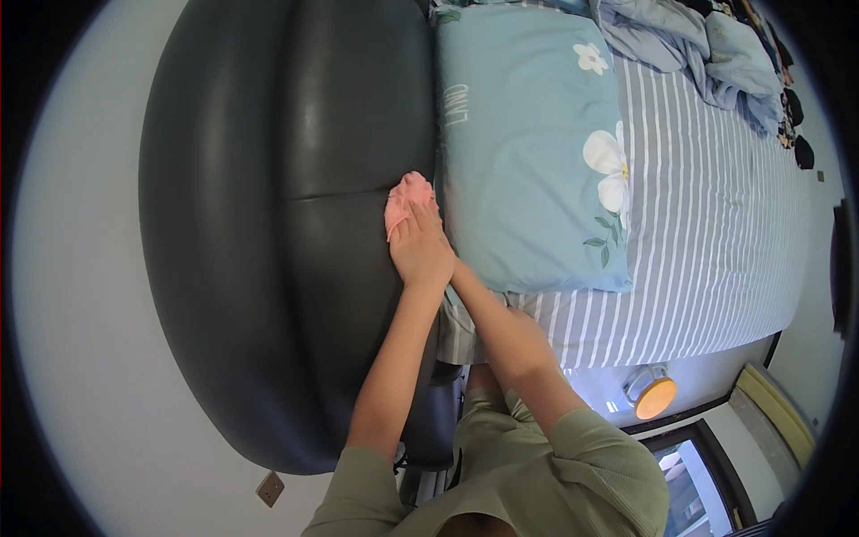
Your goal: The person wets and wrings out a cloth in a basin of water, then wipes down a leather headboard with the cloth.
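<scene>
My left hand [423,252] lies over a pink cloth [411,191], its fingers pressing the cloth against the inner face of a padded black leather-like headboard [349,248]. The cloth sits close to a vertical seam, by the pillow side of the headboard. My right hand [457,266] reaches in under the left one; its fingers are mostly hidden, so whether it grips the cloth does not show. Just right of both hands is a light blue pillow [523,161] with white flowers and some writing. It rests on a grey-and-white striped bed sheet [698,221].
Rumpled blue bedding [678,40] lies at the bed's far side. A round orange-topped stool [655,397] stands on the shiny floor beyond the bed's near edge. A wall socket [270,489] is behind the headboard. A dark-framed doorway or window [698,483] is at lower right.
</scene>
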`<action>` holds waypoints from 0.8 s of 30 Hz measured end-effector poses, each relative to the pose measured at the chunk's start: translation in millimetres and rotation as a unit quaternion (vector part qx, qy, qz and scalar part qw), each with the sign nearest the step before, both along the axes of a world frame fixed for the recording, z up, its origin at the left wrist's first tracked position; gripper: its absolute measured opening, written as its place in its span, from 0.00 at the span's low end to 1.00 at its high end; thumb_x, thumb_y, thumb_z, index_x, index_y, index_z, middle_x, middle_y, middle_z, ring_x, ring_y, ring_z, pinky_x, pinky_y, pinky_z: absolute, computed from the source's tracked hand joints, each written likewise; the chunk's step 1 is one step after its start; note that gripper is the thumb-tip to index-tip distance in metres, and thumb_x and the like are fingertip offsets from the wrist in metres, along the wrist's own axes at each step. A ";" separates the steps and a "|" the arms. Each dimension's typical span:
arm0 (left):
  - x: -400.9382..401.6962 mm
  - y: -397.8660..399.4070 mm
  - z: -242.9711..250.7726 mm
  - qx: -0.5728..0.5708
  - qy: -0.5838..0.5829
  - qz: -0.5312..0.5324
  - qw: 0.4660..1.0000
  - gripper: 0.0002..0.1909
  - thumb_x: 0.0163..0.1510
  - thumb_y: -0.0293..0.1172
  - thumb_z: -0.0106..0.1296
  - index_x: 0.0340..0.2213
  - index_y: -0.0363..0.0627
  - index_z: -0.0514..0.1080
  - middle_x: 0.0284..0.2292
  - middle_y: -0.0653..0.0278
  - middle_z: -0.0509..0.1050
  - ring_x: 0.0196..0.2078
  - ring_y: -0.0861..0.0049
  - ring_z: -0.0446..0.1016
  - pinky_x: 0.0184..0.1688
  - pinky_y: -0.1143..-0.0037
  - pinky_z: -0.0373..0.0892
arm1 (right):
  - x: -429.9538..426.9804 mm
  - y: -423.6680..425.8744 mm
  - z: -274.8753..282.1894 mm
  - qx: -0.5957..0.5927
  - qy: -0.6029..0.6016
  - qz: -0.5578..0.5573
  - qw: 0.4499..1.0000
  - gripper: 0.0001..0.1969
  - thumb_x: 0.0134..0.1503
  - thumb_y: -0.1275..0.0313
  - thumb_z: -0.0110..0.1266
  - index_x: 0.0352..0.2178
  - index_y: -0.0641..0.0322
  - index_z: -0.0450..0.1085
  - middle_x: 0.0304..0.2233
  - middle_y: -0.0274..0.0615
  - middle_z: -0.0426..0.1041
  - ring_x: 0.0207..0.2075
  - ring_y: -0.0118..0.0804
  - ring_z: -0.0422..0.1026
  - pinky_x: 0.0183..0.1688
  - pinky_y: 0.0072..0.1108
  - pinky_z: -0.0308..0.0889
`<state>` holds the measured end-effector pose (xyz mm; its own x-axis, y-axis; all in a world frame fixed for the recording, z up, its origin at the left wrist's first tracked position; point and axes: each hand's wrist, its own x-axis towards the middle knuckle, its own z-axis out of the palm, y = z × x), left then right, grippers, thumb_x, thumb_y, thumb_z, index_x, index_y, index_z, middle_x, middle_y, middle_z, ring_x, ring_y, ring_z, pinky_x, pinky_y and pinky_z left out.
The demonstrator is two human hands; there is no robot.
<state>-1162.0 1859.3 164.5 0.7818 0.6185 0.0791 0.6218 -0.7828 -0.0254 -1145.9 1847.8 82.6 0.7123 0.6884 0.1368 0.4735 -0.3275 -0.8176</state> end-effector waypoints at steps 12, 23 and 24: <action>-104.8 -5.7 131.1 -0.066 -0.049 0.112 0.990 0.36 0.49 0.32 0.43 0.61 0.47 0.49 0.62 0.55 0.47 0.65 0.55 0.43 0.63 0.55 0.37 | -36.0 14.3 126.5 0.193 0.000 0.153 0.969 0.34 0.49 0.56 0.46 0.56 0.63 0.56 0.63 0.59 0.43 0.64 0.65 0.35 0.61 0.50 0.34; -178.4 -90.3 142.3 -0.023 -0.019 0.131 0.991 0.41 0.44 0.31 0.47 0.58 0.31 0.47 0.61 0.43 0.45 0.64 0.43 0.40 0.63 0.52 0.35 | -121.8 -63.7 117.9 0.117 -0.042 0.190 0.974 0.31 0.52 0.54 0.45 0.53 0.63 0.61 0.62 0.59 0.45 0.64 0.66 0.36 0.60 0.54 0.32; -182.3 -98.4 143.6 -0.050 0.000 0.136 0.989 0.42 0.42 0.31 0.47 0.58 0.29 0.47 0.61 0.41 0.45 0.64 0.43 0.40 0.64 0.53 0.35 | -131.5 -72.9 110.9 0.128 -0.008 0.188 0.974 0.31 0.52 0.54 0.44 0.53 0.64 0.61 0.62 0.59 0.45 0.64 0.66 0.36 0.60 0.54 0.31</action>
